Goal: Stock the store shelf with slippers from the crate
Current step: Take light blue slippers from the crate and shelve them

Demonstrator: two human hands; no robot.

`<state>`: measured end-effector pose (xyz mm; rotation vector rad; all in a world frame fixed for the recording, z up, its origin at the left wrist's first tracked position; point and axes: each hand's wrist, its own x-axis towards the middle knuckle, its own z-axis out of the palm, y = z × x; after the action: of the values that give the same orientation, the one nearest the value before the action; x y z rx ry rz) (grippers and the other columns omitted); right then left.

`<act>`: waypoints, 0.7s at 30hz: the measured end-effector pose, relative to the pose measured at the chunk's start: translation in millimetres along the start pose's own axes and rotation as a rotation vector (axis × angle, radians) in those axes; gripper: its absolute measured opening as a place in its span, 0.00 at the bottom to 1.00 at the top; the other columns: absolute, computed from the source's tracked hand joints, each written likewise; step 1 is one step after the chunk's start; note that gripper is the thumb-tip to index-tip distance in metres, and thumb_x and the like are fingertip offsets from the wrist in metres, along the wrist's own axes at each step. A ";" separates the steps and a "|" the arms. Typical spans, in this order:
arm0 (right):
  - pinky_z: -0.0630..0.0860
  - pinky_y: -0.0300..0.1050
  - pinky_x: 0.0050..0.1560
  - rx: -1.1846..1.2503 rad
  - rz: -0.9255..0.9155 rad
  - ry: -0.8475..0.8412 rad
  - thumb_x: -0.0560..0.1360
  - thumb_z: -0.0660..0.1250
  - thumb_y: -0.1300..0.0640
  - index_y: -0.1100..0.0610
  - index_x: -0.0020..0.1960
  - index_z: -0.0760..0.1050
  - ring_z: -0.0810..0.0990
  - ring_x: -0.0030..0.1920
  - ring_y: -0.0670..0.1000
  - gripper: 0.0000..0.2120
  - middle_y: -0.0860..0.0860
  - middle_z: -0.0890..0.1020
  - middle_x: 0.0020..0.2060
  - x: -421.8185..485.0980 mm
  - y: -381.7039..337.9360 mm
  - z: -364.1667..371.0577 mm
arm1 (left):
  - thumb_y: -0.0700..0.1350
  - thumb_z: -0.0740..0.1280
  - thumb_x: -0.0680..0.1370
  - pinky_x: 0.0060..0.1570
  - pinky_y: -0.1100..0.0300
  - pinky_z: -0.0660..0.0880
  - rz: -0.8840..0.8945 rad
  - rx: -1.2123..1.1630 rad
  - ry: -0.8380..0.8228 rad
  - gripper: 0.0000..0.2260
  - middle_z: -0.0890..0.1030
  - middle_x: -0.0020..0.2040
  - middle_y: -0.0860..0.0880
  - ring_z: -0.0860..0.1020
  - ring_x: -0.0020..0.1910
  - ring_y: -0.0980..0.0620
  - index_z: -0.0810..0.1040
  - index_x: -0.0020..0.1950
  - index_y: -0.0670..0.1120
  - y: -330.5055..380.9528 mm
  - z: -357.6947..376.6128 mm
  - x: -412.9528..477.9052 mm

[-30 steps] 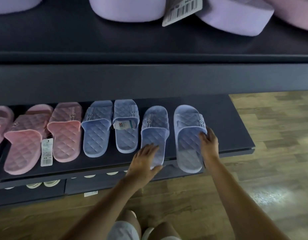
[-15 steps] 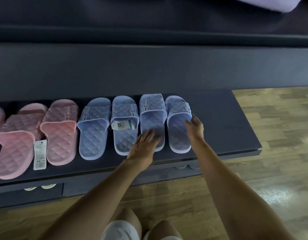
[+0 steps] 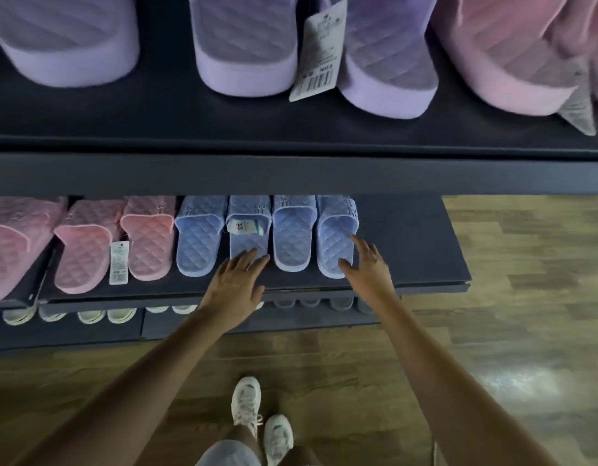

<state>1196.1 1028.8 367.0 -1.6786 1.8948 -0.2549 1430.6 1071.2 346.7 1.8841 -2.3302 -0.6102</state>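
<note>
Several quilted light-blue slippers stand side by side on the dark lower shelf (image 3: 408, 250). The two rightmost blue slippers (image 3: 294, 237) (image 3: 336, 237) sit toes inward, close together. My left hand (image 3: 237, 280) is open, its straight fingers reaching the heel of the tagged blue slipper (image 3: 248, 235). My right hand (image 3: 366, 264) is open, fingers spread at the heel and right side of the rightmost slipper. No crate is in view.
Pink slippers (image 3: 146, 240) with a hanging tag fill the shelf's left part. The upper shelf (image 3: 290, 129) holds lilac and pink slippers (image 3: 247, 45). Pale slippers show on a lower tier (image 3: 122, 314). Bare shelf lies right of my right hand; wooden floor (image 3: 526, 297) beyond.
The two rightmost blue slippers were pushed deeper and together into the row. My hands have eased back to their heels, and my view has tilted up toward the upper shelf.
</note>
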 end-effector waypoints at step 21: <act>0.63 0.52 0.65 -0.438 -0.451 0.022 0.76 0.61 0.46 0.53 0.73 0.58 0.66 0.68 0.56 0.28 0.53 0.67 0.70 -139.5 -110.5 -50.9 | 0.40 0.70 0.72 0.56 0.41 0.72 -0.259 0.077 0.456 0.22 0.74 0.64 0.40 0.74 0.61 0.38 0.72 0.66 0.42 -46.5 -149.9 -226.3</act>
<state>1266.0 1129.4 505.8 -2.4029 1.6430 -0.0294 1573.7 1241.8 508.9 2.1047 -1.8660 -0.0861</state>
